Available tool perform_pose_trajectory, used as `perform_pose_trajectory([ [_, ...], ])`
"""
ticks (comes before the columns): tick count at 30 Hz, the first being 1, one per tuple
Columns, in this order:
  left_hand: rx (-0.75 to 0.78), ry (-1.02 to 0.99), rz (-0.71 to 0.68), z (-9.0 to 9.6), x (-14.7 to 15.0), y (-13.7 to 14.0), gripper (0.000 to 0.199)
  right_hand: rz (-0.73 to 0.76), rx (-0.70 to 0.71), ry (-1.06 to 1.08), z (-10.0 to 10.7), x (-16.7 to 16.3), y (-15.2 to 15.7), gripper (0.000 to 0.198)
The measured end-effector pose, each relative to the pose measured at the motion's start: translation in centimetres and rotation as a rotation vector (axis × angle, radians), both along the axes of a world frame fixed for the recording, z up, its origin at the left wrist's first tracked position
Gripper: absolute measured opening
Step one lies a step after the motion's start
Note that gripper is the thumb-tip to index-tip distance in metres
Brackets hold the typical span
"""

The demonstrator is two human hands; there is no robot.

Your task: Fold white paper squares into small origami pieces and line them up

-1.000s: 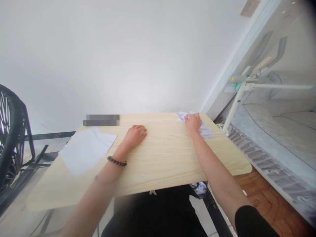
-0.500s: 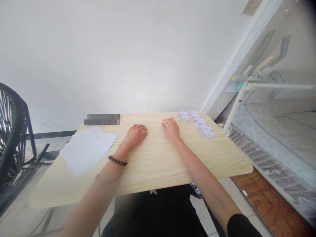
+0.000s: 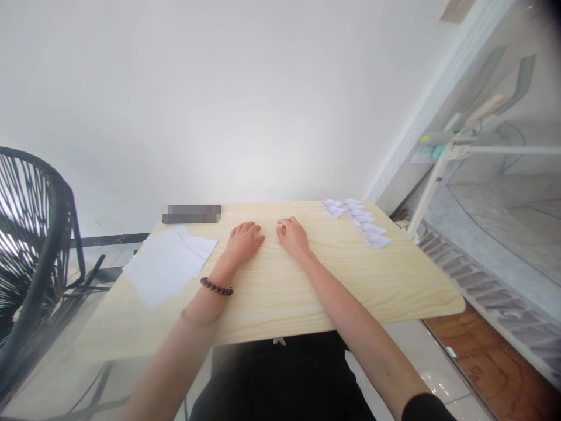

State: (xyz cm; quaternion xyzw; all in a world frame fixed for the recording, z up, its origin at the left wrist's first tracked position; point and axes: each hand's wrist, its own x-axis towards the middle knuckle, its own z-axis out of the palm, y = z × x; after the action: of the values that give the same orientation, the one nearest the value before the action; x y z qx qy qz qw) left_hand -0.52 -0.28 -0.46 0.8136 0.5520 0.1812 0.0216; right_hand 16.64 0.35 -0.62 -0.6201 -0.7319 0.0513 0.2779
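Away from the folded papers (image 3: 363, 220), our right hand (image 3: 293, 237) has moved in near our left hand (image 3: 243, 241), both with fingers loosely curled, apart and seemingly empty, while the white sheets (image 3: 169, 263) lie cornerwise leftward, nearer our left.

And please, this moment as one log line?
left hand: rests on table | right hand: curled, apart from left | white sheets: left side | folded papers: right side
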Motion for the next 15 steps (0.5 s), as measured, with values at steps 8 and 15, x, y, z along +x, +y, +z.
perform_pose_trajectory([
  [8,-0.020,0.044,-0.030,0.6,0.2,-0.2,0.038,0.006,0.005,-0.047,0.0,-0.2,-0.3,0.026],
  [15,-0.241,0.203,0.118,4.4,-5.5,0.2,0.042,0.005,-0.024,-0.060,0.2,-0.2,-0.6,0.025],
])
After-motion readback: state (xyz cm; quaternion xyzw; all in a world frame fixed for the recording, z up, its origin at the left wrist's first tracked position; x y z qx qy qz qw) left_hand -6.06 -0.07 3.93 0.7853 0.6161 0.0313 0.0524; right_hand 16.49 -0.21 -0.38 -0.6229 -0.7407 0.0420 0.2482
